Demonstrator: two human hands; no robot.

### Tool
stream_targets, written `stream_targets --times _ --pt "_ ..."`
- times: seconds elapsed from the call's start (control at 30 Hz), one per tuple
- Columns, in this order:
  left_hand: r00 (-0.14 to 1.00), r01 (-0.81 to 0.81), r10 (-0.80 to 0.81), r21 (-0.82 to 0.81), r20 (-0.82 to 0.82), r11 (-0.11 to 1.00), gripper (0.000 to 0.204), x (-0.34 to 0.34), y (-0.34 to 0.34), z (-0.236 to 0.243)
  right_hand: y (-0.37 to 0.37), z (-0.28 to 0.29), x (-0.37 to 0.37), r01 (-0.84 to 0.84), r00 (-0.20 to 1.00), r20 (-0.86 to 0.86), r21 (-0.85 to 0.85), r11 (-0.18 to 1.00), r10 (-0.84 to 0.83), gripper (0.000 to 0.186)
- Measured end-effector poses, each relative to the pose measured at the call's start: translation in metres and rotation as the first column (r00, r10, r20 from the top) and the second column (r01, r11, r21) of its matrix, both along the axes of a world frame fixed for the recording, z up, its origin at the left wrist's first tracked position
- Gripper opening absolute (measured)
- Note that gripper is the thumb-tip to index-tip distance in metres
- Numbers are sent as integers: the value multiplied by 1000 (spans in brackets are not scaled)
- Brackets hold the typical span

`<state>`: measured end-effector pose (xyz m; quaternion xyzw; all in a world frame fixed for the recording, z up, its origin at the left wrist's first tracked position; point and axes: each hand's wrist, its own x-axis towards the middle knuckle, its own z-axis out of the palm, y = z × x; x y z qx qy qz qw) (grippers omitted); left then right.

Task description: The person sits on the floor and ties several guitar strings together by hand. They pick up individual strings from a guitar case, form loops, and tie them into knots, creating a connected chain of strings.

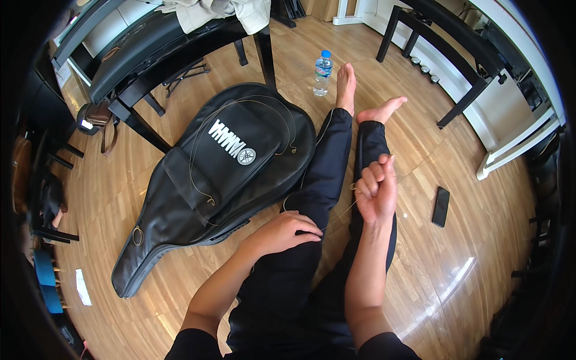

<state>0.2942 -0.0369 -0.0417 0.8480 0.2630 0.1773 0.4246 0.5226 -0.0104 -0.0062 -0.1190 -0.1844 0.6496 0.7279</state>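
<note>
My right hand is raised over my right shin, fingers curled and thumb pinched on a thin pale string. The string runs down to my left hand, which rests on my left thigh with its fingertips closed on it. Beside my left leg lies a black padded instrument gig bag with a front pocket and a white printed logo. Loose coiled strings lie across the bag's top, and a small loop sits on its neck part.
A clear bottle with a blue cap stands by my bare feet. A black phone lies at right. Black benches and a white instrument frame stand around the wooden floor. A brown-strapped bag is at left.
</note>
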Motion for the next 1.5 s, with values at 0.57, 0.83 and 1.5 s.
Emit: stream_targets --times 0.57,0.83,1.5 --pt "-89 -242 826 -816 557 525 23 -190 17 78 9 -6 27 239 736 677 -227 944 -24 25" --pt "-208 -133 842 -867 498 480 23 -215 32 56 45 -4 -20 -68 615 734 -313 947 287 27" --pt "63 -510 954 -813 292 282 30 -224 76 33 157 -34 -93 -75 485 823 -297 952 295 29"
